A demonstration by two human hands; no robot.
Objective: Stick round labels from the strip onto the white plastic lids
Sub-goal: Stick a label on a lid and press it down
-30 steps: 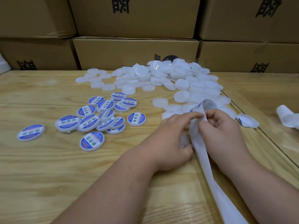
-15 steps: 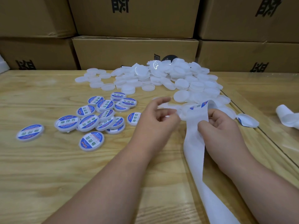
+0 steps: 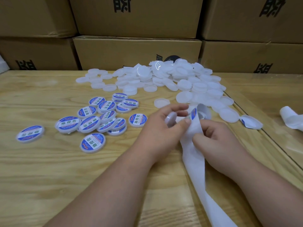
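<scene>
Some fifteen labelled lids (image 3: 92, 142) reading "助焊膏" lie at nine o'clock; left hand (image 3: 161, 128) grips one blank lid (image 3: 171, 119), right hand (image 3: 213, 138) pinches the strip (image 3: 193, 154).

Translucent white plastic lids (image 3: 183, 82) are being shown semi-glossy. The table (image 3: 41, 169) is being presented as grained wood. Matt corrugated cardboard boxes (image 3: 136, 51) are being displayed.
</scene>
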